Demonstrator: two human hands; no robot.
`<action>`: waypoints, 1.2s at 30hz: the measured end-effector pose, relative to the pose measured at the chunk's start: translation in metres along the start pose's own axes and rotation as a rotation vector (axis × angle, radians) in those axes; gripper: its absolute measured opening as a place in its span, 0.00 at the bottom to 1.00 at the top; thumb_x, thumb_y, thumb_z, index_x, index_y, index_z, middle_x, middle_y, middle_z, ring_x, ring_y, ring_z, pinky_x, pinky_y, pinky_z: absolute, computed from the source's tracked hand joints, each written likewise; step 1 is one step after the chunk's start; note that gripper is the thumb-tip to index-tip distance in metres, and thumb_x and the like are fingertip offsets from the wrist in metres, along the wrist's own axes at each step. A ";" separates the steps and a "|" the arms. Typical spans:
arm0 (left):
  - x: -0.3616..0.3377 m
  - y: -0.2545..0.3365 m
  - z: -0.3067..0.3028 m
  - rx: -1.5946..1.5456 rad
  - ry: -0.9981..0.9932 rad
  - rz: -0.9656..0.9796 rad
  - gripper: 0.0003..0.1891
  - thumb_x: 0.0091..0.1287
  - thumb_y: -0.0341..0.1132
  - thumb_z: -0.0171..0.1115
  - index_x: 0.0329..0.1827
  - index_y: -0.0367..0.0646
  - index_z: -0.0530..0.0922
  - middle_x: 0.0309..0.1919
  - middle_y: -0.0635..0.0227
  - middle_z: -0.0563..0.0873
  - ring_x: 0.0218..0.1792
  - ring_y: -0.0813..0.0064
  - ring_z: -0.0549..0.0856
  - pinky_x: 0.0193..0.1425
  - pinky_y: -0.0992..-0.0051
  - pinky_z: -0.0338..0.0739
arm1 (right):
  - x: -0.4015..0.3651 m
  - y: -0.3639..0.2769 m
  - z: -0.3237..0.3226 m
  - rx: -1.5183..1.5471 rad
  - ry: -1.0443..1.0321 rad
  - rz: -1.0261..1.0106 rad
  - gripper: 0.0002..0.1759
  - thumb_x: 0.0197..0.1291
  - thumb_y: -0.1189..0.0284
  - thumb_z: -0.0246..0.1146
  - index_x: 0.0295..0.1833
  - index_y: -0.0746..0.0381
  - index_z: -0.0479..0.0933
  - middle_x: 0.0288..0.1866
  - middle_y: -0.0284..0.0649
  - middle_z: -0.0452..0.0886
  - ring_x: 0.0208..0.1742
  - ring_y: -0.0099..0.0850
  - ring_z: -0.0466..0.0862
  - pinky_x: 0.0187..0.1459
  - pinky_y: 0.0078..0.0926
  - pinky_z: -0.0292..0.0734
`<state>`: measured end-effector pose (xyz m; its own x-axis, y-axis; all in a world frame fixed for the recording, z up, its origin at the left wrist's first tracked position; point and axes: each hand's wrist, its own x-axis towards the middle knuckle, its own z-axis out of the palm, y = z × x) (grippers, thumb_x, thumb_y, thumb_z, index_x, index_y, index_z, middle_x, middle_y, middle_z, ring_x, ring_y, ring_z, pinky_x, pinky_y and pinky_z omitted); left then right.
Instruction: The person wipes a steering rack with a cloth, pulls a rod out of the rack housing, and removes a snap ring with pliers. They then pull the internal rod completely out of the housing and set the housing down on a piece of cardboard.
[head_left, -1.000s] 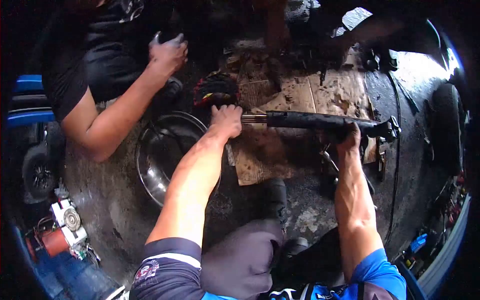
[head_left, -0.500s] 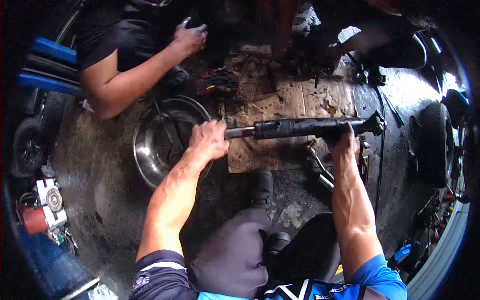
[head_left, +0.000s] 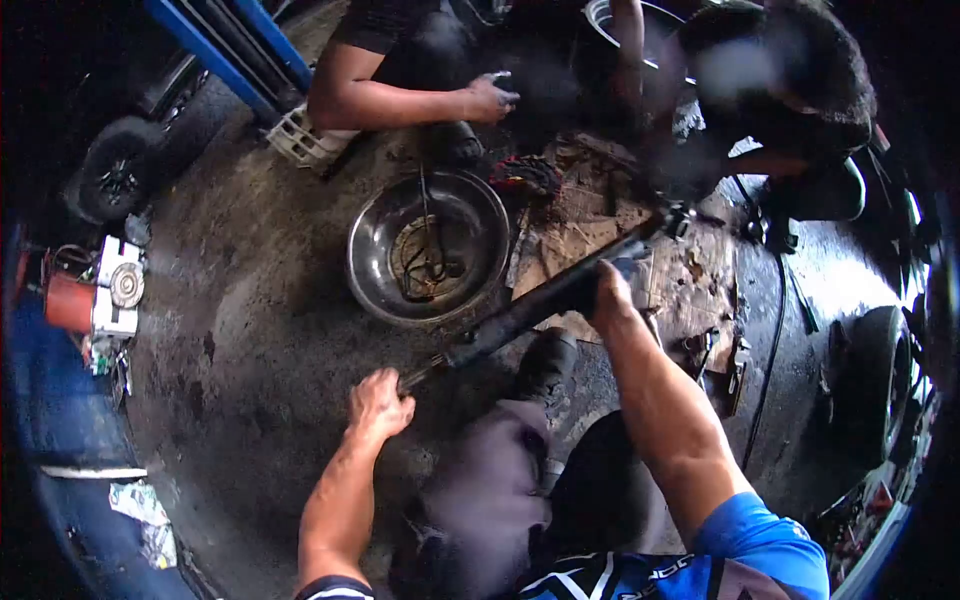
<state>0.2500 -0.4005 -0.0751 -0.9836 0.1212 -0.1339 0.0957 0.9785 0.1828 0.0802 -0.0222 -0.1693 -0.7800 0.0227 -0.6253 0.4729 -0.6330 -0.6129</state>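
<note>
Stained floor (head_left: pixel 255 310) lies beneath the tube (head_left: pixel 520 317), held slantwise partly over cardboard (head_left: pixel 575 240), left hand (head_left: pixel 381 403) closed round its rod (head_left: pixel 424 372), right hand (head_left: pixel 612 295) clasping its body; in my judgement, good handling requires firm grips and rod kept in line.

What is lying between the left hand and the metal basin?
Only bare floor shows between the left hand and the metal basin, in the head view.

dim — white glare on right-hand floor (head_left: pixel 850 272) — warped, dark edges.
</note>
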 end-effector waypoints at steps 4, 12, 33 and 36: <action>-0.059 -0.003 -0.021 -0.048 -0.083 -0.259 0.14 0.51 0.38 0.62 0.35 0.38 0.75 0.36 0.50 0.81 0.41 0.47 0.81 0.47 0.53 0.75 | 0.000 0.046 0.056 -0.052 0.063 -0.030 0.10 0.56 0.70 0.59 0.37 0.66 0.76 0.29 0.44 0.79 0.28 0.39 0.80 0.33 0.40 0.79; -0.157 -0.039 0.052 -0.260 -0.100 -0.535 0.19 0.51 0.37 0.62 0.42 0.32 0.75 0.38 0.42 0.81 0.42 0.40 0.80 0.49 0.52 0.76 | -0.042 0.088 0.168 -0.615 -0.069 0.004 0.18 0.50 0.59 0.66 0.33 0.65 0.77 0.24 0.35 0.74 0.24 0.30 0.71 0.28 0.31 0.68; -0.118 -0.022 0.258 -0.669 -0.301 -0.278 0.25 0.56 0.49 0.67 0.41 0.34 0.73 0.37 0.45 0.81 0.43 0.47 0.83 0.46 0.58 0.77 | 0.136 0.174 0.322 -1.109 -0.373 -0.060 0.10 0.55 0.66 0.62 0.27 0.60 0.75 0.21 0.34 0.71 0.23 0.24 0.72 0.24 0.28 0.67; -0.068 0.007 0.144 -0.811 -0.416 -0.688 0.26 0.54 0.50 0.69 0.38 0.34 0.74 0.36 0.45 0.82 0.43 0.48 0.83 0.46 0.58 0.77 | 0.115 0.162 0.338 -1.184 -0.327 -0.060 0.08 0.56 0.67 0.62 0.30 0.60 0.76 0.24 0.35 0.72 0.25 0.25 0.73 0.26 0.27 0.68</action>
<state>0.3398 -0.3782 -0.2047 -0.6478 -0.2049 -0.7337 -0.7193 0.4815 0.5007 -0.0714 -0.3833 -0.1776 -0.7988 -0.2756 -0.5348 0.3795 0.4591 -0.8033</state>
